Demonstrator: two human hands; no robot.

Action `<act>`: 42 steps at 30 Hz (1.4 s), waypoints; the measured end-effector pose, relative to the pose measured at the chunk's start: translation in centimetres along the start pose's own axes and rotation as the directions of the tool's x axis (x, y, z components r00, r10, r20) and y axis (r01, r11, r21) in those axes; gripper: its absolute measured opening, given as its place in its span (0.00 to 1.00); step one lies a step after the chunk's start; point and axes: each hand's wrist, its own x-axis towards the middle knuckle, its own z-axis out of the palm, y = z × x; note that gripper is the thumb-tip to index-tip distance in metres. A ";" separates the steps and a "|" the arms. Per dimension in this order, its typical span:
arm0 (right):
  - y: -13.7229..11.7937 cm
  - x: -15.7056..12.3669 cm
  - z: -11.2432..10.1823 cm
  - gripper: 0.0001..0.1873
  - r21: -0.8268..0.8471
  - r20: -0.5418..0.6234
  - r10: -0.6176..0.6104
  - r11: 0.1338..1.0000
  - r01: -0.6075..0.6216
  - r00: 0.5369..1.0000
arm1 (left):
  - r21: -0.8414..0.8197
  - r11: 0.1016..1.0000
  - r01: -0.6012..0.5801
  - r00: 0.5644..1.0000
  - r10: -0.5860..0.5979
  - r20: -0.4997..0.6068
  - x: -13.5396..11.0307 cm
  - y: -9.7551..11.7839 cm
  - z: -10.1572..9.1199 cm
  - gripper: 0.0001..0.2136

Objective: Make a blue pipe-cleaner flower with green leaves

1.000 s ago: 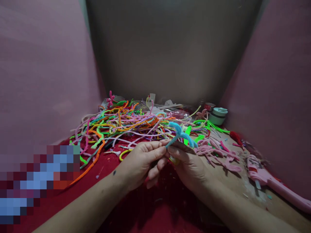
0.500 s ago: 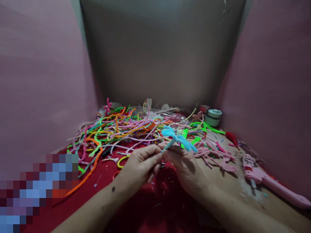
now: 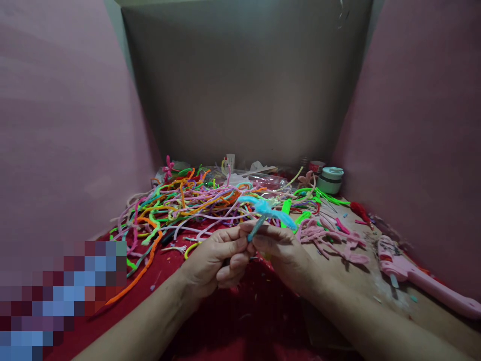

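Note:
A light-blue pipe-cleaner flower (image 3: 266, 208) with fuzzy looped petals stands above my fingertips, its twisted stem slanting down to the left. My left hand (image 3: 216, 255) is closed, thumb and fingers pinched at the stem's lower end. From the other side my right hand (image 3: 281, 250) also pinches the stem, its thumb along it and the fingers behind. The two hands' fingertips meet. Just behind the flower lies a bright green pipe-cleaner piece (image 3: 286, 206). Pink pipe-cleaner shapes (image 3: 330, 238) lie to the right of my right hand.
A tangled heap of coloured pipe cleaners (image 3: 195, 200) covers the back left. Yellow scissor-like handles (image 3: 191, 249) show beside my left hand. A pink glue gun (image 3: 421, 281) lies at the right, with a pale green lidded container (image 3: 330, 179) at the back. Pink walls flank a red cloth (image 3: 240, 321).
The flower has tipped and shifted slightly left, showing more of its stem below the petals. My left fingers have moved a little on the stem. The view has shifted slightly.

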 end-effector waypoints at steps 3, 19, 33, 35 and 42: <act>0.0 0.2 -0.2 0.11 0.009 -0.010 0.001 1.000 -0.001 1.000 | 0.005 1.000 -0.024 1.000 0.024 -0.006 0.1 -0.1 0.0 0.06; -0.1 0.7 -0.3 0.10 0.111 0.003 0.068 0.991 -0.068 0.998 | 0.041 0.992 0.120 0.991 -0.122 0.057 0.2 0.5 -1.2 0.06; 0.6 0.6 0.0 0.10 0.043 -0.116 -0.042 0.998 0.047 0.992 | 0.959 -0.222 -0.174 0.691 0.667 0.279 0.0 -1.5 -0.4 0.08; 0.5 0.5 0.1 0.10 0.043 -0.118 -0.045 0.998 0.050 0.992 | 0.968 -0.184 -0.173 0.699 0.669 0.252 0.0 -1.4 -0.4 0.07; 0.3 0.3 0.5 0.10 -0.043 -0.094 -0.054 0.998 0.050 0.994 | 0.922 0.378 -0.084 0.804 0.572 -0.161 -0.2 -0.6 0.8 0.08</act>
